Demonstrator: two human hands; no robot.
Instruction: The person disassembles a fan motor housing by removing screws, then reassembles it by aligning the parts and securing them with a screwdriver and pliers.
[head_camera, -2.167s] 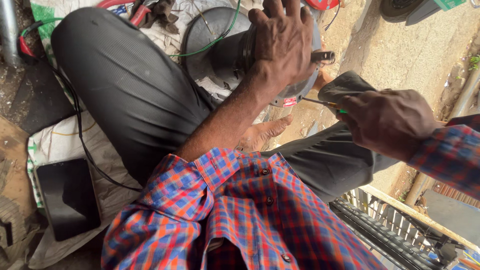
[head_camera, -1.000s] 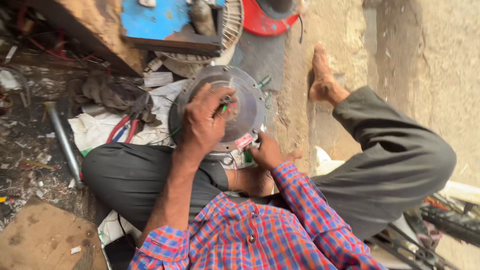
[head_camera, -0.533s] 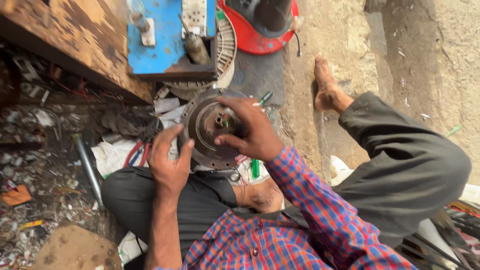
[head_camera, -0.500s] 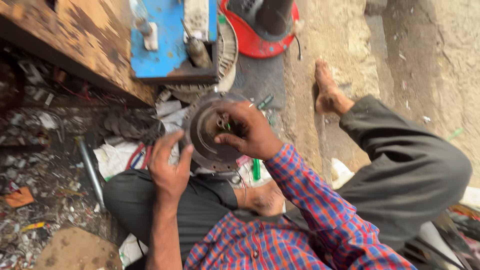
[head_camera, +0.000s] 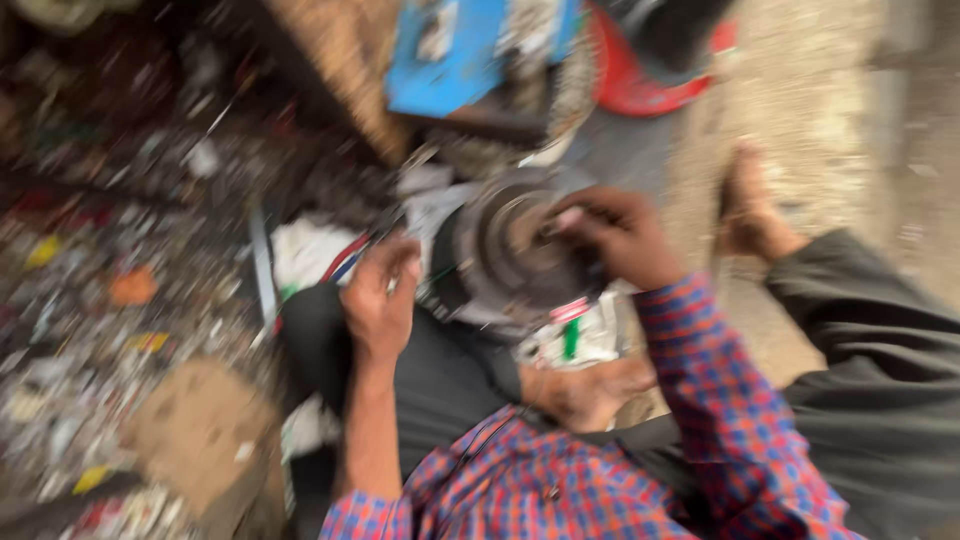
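Dark metal, round and ribbed: a motor housing (head_camera: 520, 250) stands on edge above the seated person's lap, at the frame's centre. Left hand (head_camera: 378, 300), at its 9 o'clock, fingers curled against the rim. Right hand (head_camera: 620, 235), at 3 o'clock, fingers pinched on the hub; blur hides the grip's detail.

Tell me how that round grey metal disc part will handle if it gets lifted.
The round metal part looks solid and thick, so probably heavy for its size and stiff. Being round, it may roll if set on edge. The right hand grips its face; the left hand is at its side, suggesting it needs steadying.
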